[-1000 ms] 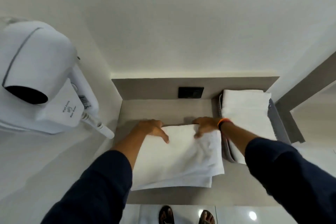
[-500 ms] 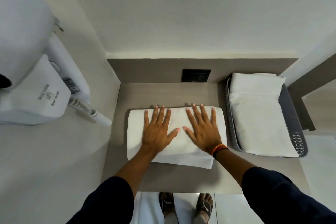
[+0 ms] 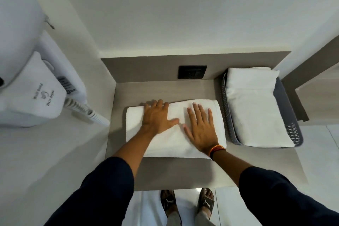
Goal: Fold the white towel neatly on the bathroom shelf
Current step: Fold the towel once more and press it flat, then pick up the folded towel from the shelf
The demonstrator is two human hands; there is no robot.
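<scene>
A white towel [image 3: 172, 143] lies folded into a flat rectangle on the grey-brown shelf [image 3: 176, 172]. Both palms rest flat on top of it. My left hand [image 3: 157, 117] covers the towel's left half, and its fingertips curl over the far edge. My right hand [image 3: 201, 126] presses the right half with fingers spread and straight; a red and orange band circles that wrist. Neither hand grips the cloth.
A grey perforated basket [image 3: 286, 102] at the right of the shelf holds another folded white towel [image 3: 255, 108]. A black wall socket [image 3: 192, 72] sits on the back panel. A white wall hair dryer [image 3: 34, 86] with a coiled cord [image 3: 86, 112] hangs at left. Sandalled feet [image 3: 187, 205] show below.
Earlier my hands pulled the towel's far edge over into a fold, then laid flat. Since half a second ago my left hand has slid toward the far edge, fingertips curling over it.
</scene>
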